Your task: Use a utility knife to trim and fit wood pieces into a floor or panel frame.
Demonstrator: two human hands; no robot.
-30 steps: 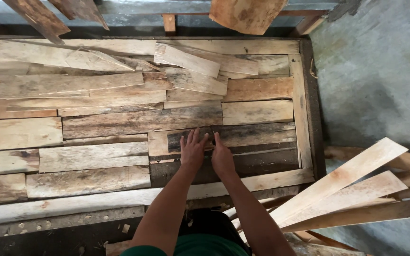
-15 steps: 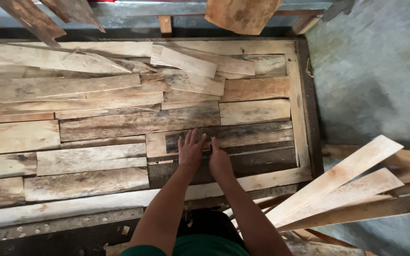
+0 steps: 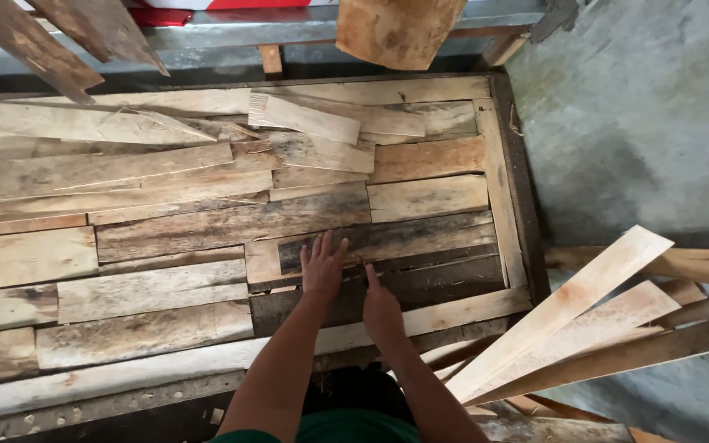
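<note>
The near edge of the view cuts off both forearms above the elbow, and the top edge crops the dark brown leaning planks [image 3: 51,41] and the orange-brown rounded wooden slab [image 3: 395,29]. The left ends of the stacked boards run out of frame. What lies beneath the top layer of boards is hidden.

The shallow rectangular wooden frame [image 3: 509,189] with dark side rails holds a single flat layer of rough, weathered boards, pale tan to grey-brown, laid lengthwise in rows. Several thin pale offcuts [image 3: 305,119] lie loose and skewed on the far rows.

The left hand [image 3: 322,267] lies palm down, fingers extended and slightly spread, on the dark grey-brown stained plank [image 3: 420,238] in the near right part of the frame. It grips nothing. The right hand [image 3: 381,308] lies flat just beside it, fingers together and pointing forward, pressing on the darker, almost black board [image 3: 445,283] next row nearer; it holds nothing. The two hands are close but apart.

Outside the frame, to the right, a fan of long pale fresh-cut wooden strips [image 3: 576,316] rests at an angle over the grey concrete floor [image 3: 642,123].
</note>
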